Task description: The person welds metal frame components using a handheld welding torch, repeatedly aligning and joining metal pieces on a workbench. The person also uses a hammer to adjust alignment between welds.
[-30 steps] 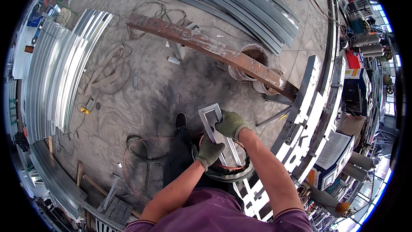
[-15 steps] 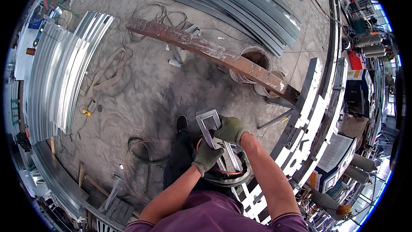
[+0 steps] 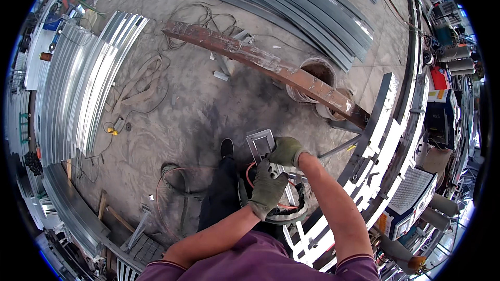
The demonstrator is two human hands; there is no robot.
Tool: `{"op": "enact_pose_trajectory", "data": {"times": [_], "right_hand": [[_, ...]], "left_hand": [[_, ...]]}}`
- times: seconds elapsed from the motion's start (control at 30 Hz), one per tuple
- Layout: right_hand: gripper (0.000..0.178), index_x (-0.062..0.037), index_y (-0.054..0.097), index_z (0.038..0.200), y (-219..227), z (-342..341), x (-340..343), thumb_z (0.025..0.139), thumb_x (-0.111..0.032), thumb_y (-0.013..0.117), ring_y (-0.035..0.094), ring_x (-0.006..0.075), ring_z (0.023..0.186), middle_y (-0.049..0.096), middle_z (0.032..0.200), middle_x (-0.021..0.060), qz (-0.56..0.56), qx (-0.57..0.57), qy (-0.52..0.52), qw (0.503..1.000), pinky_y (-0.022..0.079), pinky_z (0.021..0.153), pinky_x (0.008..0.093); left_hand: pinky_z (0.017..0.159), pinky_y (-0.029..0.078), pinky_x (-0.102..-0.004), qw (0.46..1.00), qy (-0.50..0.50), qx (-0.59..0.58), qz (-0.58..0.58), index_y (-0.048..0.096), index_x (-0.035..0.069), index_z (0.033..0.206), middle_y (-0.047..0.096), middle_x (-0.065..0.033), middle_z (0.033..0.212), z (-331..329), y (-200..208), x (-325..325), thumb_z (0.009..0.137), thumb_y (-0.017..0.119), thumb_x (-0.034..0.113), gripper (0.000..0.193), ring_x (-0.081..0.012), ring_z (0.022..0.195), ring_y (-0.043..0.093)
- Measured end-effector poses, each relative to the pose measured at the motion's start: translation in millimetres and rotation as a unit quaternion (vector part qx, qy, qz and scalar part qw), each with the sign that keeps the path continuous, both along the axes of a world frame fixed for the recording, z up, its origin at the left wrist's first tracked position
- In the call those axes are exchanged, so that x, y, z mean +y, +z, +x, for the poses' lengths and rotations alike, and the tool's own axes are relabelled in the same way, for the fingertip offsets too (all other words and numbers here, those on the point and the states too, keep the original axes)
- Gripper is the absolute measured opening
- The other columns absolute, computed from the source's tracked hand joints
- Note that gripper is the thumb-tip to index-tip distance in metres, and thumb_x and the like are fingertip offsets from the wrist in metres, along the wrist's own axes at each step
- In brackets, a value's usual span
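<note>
In my right hand (image 3: pixel 286 151), which wears an olive work glove, is a small rectangular metal frame (image 3: pixel 253 144), its fingers closed round the right side. My left hand (image 3: pixel 267 188), gloved alike, lies over the frame's lower left part, fingers stretched forward and thumb apart; whether it touches the metal is hidden. Below the hands stands a round dark-lined container (image 3: pixel 299 213) with an orange-red hose (image 3: pixel 249 173) looped at its rim. Pale metal bars show inside it, partly covered by my left hand.
A rusty steel beam (image 3: pixel 234 47) crosses ahead, beside a dirty bucket (image 3: pixel 317 70). Grey metal profiles (image 3: pixel 291 8) lie beyond it, shiny corrugated sheets (image 3: pixel 99 83) at left. White-topped metal rails (image 3: pixel 375 145) run along the right. Cables and a hose (image 3: pixel 179 169) lie on the floor.
My left hand has shifted right and its fingers have straightened from their grip on the frame's left bar. My right hand still holds the frame. The whole view has shifted slightly.
</note>
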State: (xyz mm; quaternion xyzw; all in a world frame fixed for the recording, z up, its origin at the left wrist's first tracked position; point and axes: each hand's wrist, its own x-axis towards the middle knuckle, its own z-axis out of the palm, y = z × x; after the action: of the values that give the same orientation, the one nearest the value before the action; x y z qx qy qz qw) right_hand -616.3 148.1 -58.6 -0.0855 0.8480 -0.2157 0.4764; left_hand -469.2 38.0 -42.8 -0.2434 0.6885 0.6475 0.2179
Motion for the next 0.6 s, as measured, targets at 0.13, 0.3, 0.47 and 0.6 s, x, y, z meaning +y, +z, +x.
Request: {"op": "enact_pose_trajectory", "data": {"times": [0.13, 0.3, 0.47, 0.6], "right_hand": [[0.053, -0.0039, 0.079, 0.116, 3, -3, 9, 0.081, -0.044, 0.082, 0.076, 0.0392, 0.100, 0.080, 0.104, 0.0218, -0.032, -0.021, -0.051, 0.998, 0.059, 0.092, 0.0432], [0.050, -0.0045, 0.080, 0.112, -9, 0, 10, 0.082, -0.044, 0.081, 0.076, 0.0397, 0.098, 0.080, 0.102, 0.0212, -0.013, -0.015, -0.031, 0.999, 0.059, 0.091, 0.0443], [0.049, -0.0057, 0.081, 0.112, -9, -5, 5, 0.081, -0.044, 0.078, 0.075, 0.0413, 0.106, 0.080, 0.109, 0.0216, 0.003, 0.003, 0.009, 1.000, 0.059, 0.095, 0.0455], [0.046, -0.0069, 0.082, 0.108, -6, 0, 4, 0.082, -0.044, 0.077, 0.075, 0.0427, 0.104, 0.079, 0.106, 0.0227, -0.015, 0.026, 0.003, 1.000, 0.059, 0.093, 0.0472]], "left_hand": [[0.111, 0.050, -0.0381, 0.997, -0.036, -0.069, 0.021, 0.043, -0.004, 0.156, 0.062, -0.0229, 0.147, -14, 4, 5, 0.093, 0.076, 0.009, 0.072, -0.0295, 0.135, 0.062], [0.113, 0.049, -0.0372, 0.974, -0.185, -0.100, -0.079, 0.047, 0.000, 0.155, 0.066, -0.0183, 0.143, -32, -24, 30, 0.100, 0.068, 0.014, 0.060, -0.0281, 0.134, 0.064], [0.115, 0.047, -0.0405, 0.889, -0.257, 0.177, -0.337, 0.056, 0.009, 0.152, 0.064, -0.0131, 0.148, -6, -136, 59, 0.108, 0.056, 0.024, 0.046, -0.0296, 0.140, 0.058], [0.120, 0.041, -0.0402, 0.962, -0.161, 0.166, -0.149, 0.055, 0.008, 0.152, 0.058, -0.0136, 0.154, 2, -165, 55, 0.108, 0.054, 0.019, 0.045, -0.0271, 0.146, 0.052]]}}
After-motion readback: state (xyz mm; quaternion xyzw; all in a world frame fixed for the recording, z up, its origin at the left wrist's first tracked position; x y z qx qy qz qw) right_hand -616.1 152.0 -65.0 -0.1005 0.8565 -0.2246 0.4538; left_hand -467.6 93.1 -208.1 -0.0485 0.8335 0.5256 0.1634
